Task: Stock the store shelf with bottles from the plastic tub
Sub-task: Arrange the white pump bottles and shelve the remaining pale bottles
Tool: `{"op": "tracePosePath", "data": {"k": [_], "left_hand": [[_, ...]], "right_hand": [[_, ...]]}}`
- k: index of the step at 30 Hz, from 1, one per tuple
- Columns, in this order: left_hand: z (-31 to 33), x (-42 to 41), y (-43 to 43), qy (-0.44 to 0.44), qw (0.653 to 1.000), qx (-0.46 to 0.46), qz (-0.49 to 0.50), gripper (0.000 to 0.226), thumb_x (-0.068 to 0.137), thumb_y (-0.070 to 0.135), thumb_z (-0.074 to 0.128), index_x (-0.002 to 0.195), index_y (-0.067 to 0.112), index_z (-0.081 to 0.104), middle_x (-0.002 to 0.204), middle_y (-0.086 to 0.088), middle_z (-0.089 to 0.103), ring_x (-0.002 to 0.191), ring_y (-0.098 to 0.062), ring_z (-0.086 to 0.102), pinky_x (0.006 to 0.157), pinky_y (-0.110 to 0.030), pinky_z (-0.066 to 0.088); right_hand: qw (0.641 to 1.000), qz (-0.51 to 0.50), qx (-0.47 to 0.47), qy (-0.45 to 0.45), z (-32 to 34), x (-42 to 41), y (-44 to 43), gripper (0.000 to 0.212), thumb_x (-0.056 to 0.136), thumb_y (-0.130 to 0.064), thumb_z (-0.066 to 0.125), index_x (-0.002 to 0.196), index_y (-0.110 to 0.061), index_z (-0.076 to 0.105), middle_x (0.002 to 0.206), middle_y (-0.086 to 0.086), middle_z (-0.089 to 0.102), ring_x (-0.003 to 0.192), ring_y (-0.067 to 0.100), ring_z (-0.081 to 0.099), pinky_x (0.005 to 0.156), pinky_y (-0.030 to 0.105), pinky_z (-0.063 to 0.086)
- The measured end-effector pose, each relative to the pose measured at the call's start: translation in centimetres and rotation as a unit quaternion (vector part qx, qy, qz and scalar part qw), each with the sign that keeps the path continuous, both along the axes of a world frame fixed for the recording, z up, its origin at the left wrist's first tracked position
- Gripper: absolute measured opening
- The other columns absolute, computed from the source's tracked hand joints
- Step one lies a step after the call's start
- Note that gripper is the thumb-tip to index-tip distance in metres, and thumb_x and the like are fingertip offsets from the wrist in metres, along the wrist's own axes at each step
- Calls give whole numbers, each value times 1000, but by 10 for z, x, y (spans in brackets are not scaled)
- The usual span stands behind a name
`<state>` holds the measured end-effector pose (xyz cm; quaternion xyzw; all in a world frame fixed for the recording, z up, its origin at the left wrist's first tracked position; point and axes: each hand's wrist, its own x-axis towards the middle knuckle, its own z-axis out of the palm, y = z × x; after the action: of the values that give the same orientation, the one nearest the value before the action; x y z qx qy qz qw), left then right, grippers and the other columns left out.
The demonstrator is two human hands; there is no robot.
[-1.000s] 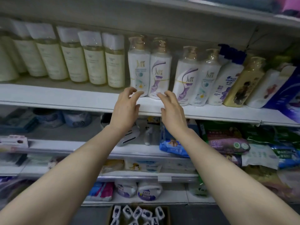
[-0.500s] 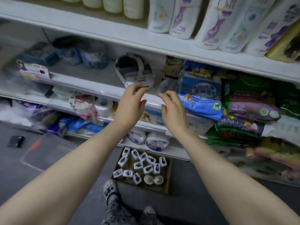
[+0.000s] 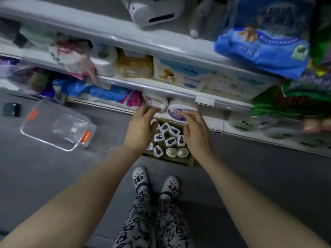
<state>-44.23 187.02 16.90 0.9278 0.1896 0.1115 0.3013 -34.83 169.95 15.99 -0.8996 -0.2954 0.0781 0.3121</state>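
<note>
The bottles [image 3: 170,141] stand packed in a cardboard box [image 3: 189,161] on the floor by the bottom shelf [image 3: 216,125], left hand [image 3: 141,126] and right hand [image 3: 195,129] hanging over them, fingers loosely curled and holding nothing, clear plastic tub [image 3: 55,126] well off left.

The left hand [image 3: 141,126] and the right hand [image 3: 195,130] are bare, and so are both arms [image 3: 71,203] down to the bottom edge. Low in the middle are grey trousers [image 3: 152,228] covered in black letters. The shoes [image 3: 140,176] are white clogs with little charms on top.
</note>
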Motion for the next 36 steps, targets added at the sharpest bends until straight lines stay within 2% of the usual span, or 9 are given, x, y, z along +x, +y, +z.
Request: {"op": "tracePosePath", "data": {"k": [6, 10, 12, 16, 21, 26, 30, 34, 36], "left_hand": [[-88, -24, -11, 65, 997, -49, -16, 41, 82, 2, 70, 122, 11, 64, 120, -11, 62, 97, -33, 64, 75, -37, 52], [-151, -36, -21, 109, 991, -70, -29, 45, 82, 4, 70, 125, 13, 63, 123, -11, 60, 107, -32, 61, 84, -39, 54], [-173, -39, -26, 128, 988, -75, -39, 46, 81, 5, 72, 126, 13, 62, 122, -12, 61, 106, -34, 61, 82, -42, 54], [-219, -41, -37, 147, 985, -78, -50, 50, 82, 7, 71, 130, 15, 60, 124, -9, 61, 103, -30, 62, 81, -38, 52], [-288, -32, -51, 188, 976, -83, -75, 59, 79, 8, 73, 135, 16, 56, 127, -9, 59, 110, -32, 58, 84, -39, 50], [-355, -15, -69, 223, 966, -93, -94, 56, 81, 12, 73, 135, 17, 57, 124, -8, 60, 108, -30, 60, 83, -38, 49], [-407, -4, -83, 269, 952, -104, -102, 58, 86, 18, 69, 141, 19, 50, 139, -4, 54, 123, -27, 53, 97, -37, 44], [-449, 0, -91, 277, 949, -102, -113, 59, 86, 15, 69, 142, 15, 49, 143, -5, 52, 127, -28, 52, 104, -38, 42], [-468, -1, -93, 272, 950, -95, -122, 60, 85, 12, 70, 141, 13, 50, 144, -7, 53, 127, -30, 52, 104, -42, 44]], "right_hand": [[996, -28, -48, 69, -78, -17, -21, 49, 88, 6, 57, 133, -12, 61, 132, 4, 52, 121, 24, 55, 102, 45, 48], [990, -27, -89, 108, -135, -30, -31, 51, 89, 2, 60, 137, -16, 58, 139, 3, 49, 126, 23, 52, 107, 41, 46], [988, -26, -102, 115, -158, -35, -35, 49, 91, -2, 61, 137, -15, 58, 140, 3, 49, 126, 24, 53, 105, 41, 48], [985, -41, -114, 127, -206, -43, -41, 48, 88, 0, 63, 133, -15, 60, 133, 6, 54, 118, 27, 58, 96, 39, 52], [979, -63, -127, 148, -272, -40, -51, 48, 85, 0, 67, 131, -14, 62, 136, 6, 56, 121, 28, 58, 98, 40, 51], [973, -90, -141, 158, -336, -32, -67, 61, 78, 4, 72, 135, -13, 59, 131, 8, 58, 121, 29, 57, 100, 38, 47], [958, -111, -178, 194, -385, -26, -79, 69, 79, -1, 75, 141, -17, 51, 138, 6, 54, 129, 29, 50, 107, 41, 42], [941, -85, -255, 206, -434, -21, -90, 76, 76, -7, 80, 142, -18, 45, 143, 4, 47, 134, 31, 43, 109, 48, 40], [938, -76, -274, 199, -454, -19, -93, 78, 75, -7, 81, 142, -18, 44, 143, 4, 44, 133, 29, 43, 109, 47, 40]]}}
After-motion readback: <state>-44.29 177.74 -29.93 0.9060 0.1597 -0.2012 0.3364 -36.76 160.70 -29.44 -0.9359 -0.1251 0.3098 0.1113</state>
